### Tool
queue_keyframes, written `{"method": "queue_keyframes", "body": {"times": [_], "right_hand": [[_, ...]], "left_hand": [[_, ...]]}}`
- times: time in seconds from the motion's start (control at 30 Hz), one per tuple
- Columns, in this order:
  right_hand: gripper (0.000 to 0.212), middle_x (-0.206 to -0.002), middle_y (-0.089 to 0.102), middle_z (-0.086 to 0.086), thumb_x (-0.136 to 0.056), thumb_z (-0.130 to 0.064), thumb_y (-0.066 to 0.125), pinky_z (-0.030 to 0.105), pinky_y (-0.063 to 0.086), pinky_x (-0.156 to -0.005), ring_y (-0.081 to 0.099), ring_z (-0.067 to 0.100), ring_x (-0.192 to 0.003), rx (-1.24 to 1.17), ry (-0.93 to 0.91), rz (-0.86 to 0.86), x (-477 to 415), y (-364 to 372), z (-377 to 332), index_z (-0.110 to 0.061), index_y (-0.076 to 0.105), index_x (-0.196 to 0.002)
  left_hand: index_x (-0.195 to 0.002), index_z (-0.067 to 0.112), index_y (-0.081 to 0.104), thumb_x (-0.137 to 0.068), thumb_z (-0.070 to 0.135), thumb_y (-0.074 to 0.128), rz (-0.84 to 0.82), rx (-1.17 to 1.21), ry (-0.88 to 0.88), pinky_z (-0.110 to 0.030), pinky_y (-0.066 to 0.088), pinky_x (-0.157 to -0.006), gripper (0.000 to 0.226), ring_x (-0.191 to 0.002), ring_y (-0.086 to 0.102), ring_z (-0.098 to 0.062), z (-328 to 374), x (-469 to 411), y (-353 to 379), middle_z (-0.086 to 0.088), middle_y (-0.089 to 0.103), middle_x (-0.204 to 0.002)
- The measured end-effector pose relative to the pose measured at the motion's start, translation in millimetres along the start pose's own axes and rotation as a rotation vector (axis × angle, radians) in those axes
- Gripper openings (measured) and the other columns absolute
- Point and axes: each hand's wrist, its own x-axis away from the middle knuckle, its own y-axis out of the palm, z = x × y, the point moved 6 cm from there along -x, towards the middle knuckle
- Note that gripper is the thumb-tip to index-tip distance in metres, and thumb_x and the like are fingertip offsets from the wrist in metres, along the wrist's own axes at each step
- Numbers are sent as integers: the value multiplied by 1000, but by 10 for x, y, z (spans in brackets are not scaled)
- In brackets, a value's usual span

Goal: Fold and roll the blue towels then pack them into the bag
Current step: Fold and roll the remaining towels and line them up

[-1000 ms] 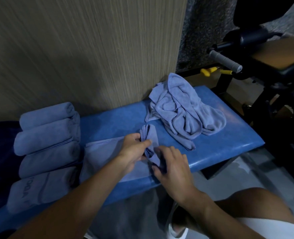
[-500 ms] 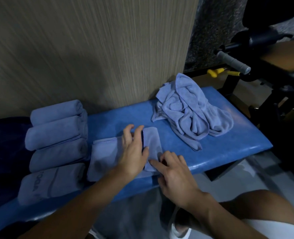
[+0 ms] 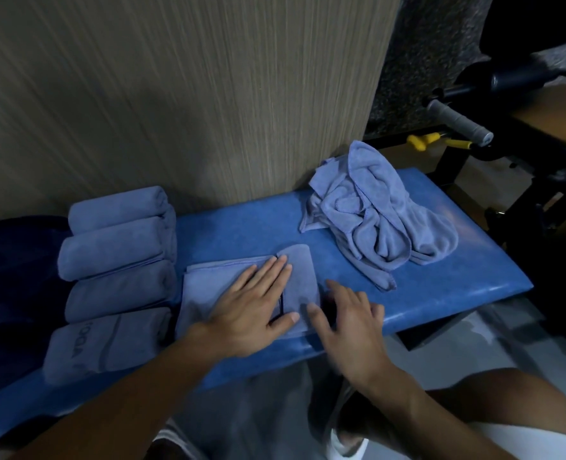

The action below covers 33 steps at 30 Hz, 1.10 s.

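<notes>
Head view: the left hand lies flat, fingers straight, pressing the folded blue cloth towel on the blue padded bench; the right hand, fingers spread, sits at the towel's right edge.

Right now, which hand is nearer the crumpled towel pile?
Right. The right hand is at the bench's front edge, near-left of the crumpled towel pile; the left hand lies flat on the folded towel, farther left.

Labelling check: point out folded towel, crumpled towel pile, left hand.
folded towel (image 3: 199,293): head view, bare left half.
crumpled towel pile (image 3: 382,227): head view, middle folds.
left hand (image 3: 251,305): head view, back of hand.
</notes>
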Motion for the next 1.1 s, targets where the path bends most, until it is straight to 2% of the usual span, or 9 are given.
{"method": "queue_keyframes", "body": {"times": [0.1,0.2,0.33,0.47,0.6,0.67,0.73,0.9,1.1], "right_hand": [[78,-116,61,-10,-80,-76,24,30,21,-89,47,14,-112,-5,-1,-17,-5,19,-46,-26,43,-138],[78,-110,62,-7,-78,-78,37,30,22,-89,50,14,-111,-21,36,-30,-33,8,-53,-28,41,-137],[69,-101,58,-9,-80,-62,60,26,17,-87,51,14,-110,-61,100,-30,-90,31,-13,-27,43,-137],[68,-96,64,-8,-73,-60,54,29,18,-90,52,15,-109,-111,202,16,-168,32,102,-25,48,-131],[56,-96,62,-9,-78,-48,61,28,13,-83,47,16,-115,-164,297,50,-221,-34,249,-24,52,-128],[37,-89,57,-10,-80,-49,62,31,14,-80,45,19,-111,-122,295,45,-215,-62,251,-27,58,-109],[36,-86,54,-12,-79,-60,60,33,17,-77,43,19,-105,-68,271,14,-206,-53,224,-28,58,-94],[47,-93,63,-11,-73,-66,65,33,17,-77,47,18,-105,-65,251,-4,-227,-52,222,-33,62,-106],[37,-83,62,-12,-71,-59,67,31,19,-78,51,15,-98,-159,238,15,-224,-24,226,-32,62,-95]], "left_hand": [[-154,7,20,-92,73,9,-27,-35,21,-37,13,-117,91,-149,12,-16,-55,13,26,-5,15,-162],[-153,5,22,-90,75,8,-43,-47,56,-38,15,-116,95,-149,15,-17,-83,14,51,-7,17,-161],[-152,4,25,-92,74,9,-43,-63,63,-39,16,-115,94,-148,17,-18,-68,0,60,-8,19,-161],[-153,6,23,-90,73,1,-12,2,-29,-38,16,-116,94,-149,16,-17,39,-75,65,-7,18,-161],[-155,13,-3,-80,80,-8,-12,61,-71,-36,1,-122,101,-150,-9,-11,117,-160,61,1,-12,-161],[-155,13,-4,-80,80,1,-9,46,-73,-37,-1,-122,100,-149,-12,-10,109,-169,57,2,-13,-162],[-155,13,-4,-80,79,6,-15,25,-76,-37,0,-122,100,-149,-12,-10,95,-169,78,1,-11,-162],[-154,14,-9,-77,80,1,-47,-10,-73,-37,-2,-122,102,-148,-15,-10,96,-176,99,2,-15,-162],[-155,19,-6,-72,88,-1,-75,16,-87,-39,-7,-121,109,-148,-18,-9,86,-113,38,5,-14,-162]]}}
